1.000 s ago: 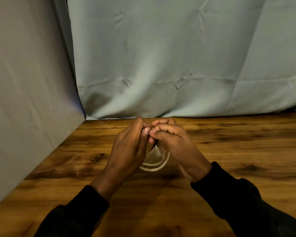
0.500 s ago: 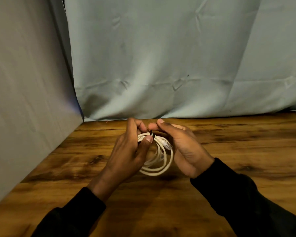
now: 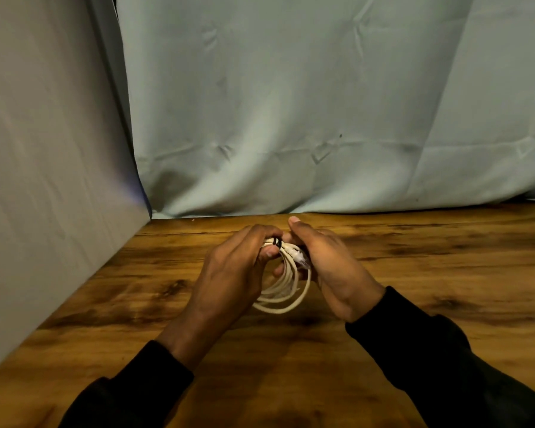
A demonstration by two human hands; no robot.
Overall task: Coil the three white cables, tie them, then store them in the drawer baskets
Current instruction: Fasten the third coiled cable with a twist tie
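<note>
I judge the coiled white round cable [image 3: 286,284], pinched by my left hand [image 3: 229,273] and right hand [image 3: 328,267] above the brown wooden tabletop [image 3: 445,273], light and springy, best gripped at its 12 o'clock black tie [image 3: 278,242].

The scene is being lit dimly and warmly from above and ahead. The backdrop cloth [image 3: 322,103] is being rendered pale and evenly, while soft dark shadows are being cast on the surface [image 3: 445,257] beneath the hands [image 3: 229,273]. The sleeves [image 3: 445,366] are being lost in near-black. Straight lines are being bowed toward the frame edges, and fine detail is being softened slightly throughout.
</note>
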